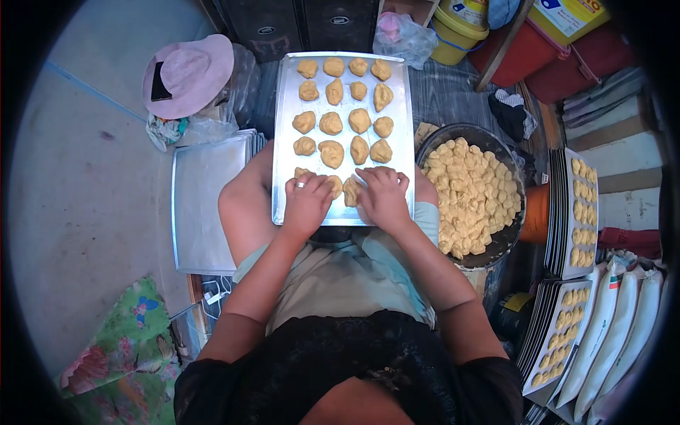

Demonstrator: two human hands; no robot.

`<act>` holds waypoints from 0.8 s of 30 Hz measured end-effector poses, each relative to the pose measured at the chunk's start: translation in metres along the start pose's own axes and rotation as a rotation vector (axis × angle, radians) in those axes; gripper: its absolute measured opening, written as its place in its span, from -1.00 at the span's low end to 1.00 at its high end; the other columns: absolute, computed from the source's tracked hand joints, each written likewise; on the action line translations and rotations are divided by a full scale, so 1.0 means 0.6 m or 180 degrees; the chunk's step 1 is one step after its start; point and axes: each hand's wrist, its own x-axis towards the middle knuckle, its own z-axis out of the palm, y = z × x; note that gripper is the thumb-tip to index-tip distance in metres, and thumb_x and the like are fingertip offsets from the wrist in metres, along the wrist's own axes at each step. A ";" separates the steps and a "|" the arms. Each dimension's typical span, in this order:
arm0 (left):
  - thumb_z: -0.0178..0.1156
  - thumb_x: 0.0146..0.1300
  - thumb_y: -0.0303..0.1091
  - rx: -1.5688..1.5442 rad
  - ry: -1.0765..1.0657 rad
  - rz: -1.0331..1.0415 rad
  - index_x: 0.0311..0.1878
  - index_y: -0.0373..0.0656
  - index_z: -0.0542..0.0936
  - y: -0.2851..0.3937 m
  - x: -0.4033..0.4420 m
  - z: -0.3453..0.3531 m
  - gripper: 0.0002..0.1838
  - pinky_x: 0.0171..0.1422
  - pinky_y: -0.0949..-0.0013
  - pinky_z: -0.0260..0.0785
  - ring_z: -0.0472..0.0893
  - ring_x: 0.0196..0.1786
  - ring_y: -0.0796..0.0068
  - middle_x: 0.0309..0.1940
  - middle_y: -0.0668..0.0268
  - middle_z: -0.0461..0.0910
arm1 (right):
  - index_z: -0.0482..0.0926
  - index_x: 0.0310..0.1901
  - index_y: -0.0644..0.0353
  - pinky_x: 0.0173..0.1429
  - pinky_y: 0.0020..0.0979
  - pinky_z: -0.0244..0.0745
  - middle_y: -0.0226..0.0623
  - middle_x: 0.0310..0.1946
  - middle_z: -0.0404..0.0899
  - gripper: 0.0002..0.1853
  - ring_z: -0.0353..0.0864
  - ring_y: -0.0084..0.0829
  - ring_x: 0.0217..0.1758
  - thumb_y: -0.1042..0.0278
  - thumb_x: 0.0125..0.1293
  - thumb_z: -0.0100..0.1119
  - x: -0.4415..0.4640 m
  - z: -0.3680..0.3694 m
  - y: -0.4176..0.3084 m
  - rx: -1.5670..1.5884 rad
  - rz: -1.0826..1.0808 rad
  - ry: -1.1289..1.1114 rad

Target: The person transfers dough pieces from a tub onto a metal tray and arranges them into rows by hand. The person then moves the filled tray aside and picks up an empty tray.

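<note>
A metal baking tray point(281, 106) lies across my lap, bearing several rows of yellowish dough pieces point(331, 123). At its near edge my left hand point(307, 204), with a ring on one finger, curls its fingers over a dough piece point(334, 186). Beside it, my right hand point(386, 200) has its fingers and thumb closed around another dough piece point(351, 191). Both of these pieces rest on the tray, partly covered by the fingers. To my right stands a wide dark basin point(520, 205) heaped with more dough pieces point(476, 195).
Stacked metal trays point(209, 212) lie at my left. On the right are two tray stacks topped with dough-filled trays point(564, 212), near several white sacks point(610, 329). Buckets point(453, 35) stand at the back right; a pink hat point(188, 74) sits at the back left.
</note>
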 end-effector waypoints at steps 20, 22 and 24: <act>0.30 0.28 -0.10 -0.0683 -0.0520 -0.2181 -0.02 -0.16 0.60 -0.094 0.129 -0.022 -0.64 0.02 0.06 0.48 0.63 -0.05 0.00 -0.11 0.05 0.62 | 0.57 -0.05 0.24 -0.04 -0.21 0.56 -0.07 -0.16 0.58 -0.67 0.64 -0.08 -0.13 0.39 0.15 0.37 -0.019 -0.005 0.071 0.1105 0.0757 -0.0130; 0.31 0.26 -0.09 -0.0474 -0.0242 -0.1881 -0.01 -0.16 0.60 -0.102 0.119 -0.012 -0.63 0.01 0.04 0.48 0.64 -0.06 -0.01 -0.13 0.05 0.64 | 0.58 -0.05 0.25 -0.03 -0.20 0.56 -0.07 -0.16 0.58 -0.67 0.64 -0.06 -0.13 0.39 0.14 0.37 -0.018 -0.002 0.071 0.1218 0.0875 -0.0093; 0.31 0.26 -0.08 -0.0120 0.0404 -0.1289 -0.01 -0.15 0.59 -0.114 0.107 0.006 -0.62 0.01 0.03 0.48 0.64 -0.05 -0.02 -0.12 0.04 0.64 | 0.59 -0.05 0.25 -0.03 -0.19 0.56 -0.07 -0.18 0.58 -0.67 0.64 -0.03 -0.13 0.40 0.14 0.38 -0.017 0.001 0.070 0.1327 0.0975 0.0052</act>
